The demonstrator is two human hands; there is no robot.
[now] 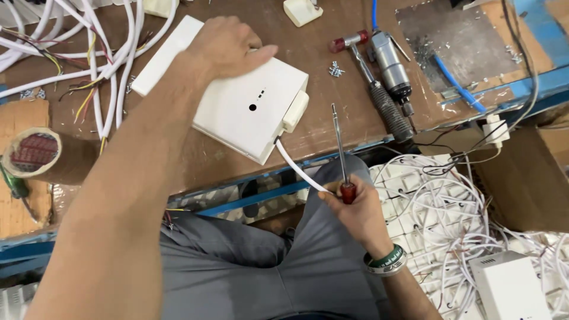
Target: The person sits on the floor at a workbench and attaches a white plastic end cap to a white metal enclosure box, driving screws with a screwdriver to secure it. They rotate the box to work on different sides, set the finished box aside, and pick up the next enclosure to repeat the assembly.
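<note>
Pressing my left hand (228,47) flat, fingers spread, on white square plastic box (252,109) near front edge of brown workbench (320,65). My right hand (355,210) fist-wraps red-handled screwdriver (342,160), tip up. Risk: box sliding off edge, white cable (296,169) tugging. Hammer (370,83), loose screws (336,70) crowd right; wire tangle (89,53) left.

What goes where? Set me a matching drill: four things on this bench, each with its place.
1 white box
2 screwdriver
3 hammer
4 tape roll

A far left on the bench
B under the left hand
C in the right hand
D lying beside the grey air tool

Pairs: 1-B, 2-C, 3-D, 4-A
</note>
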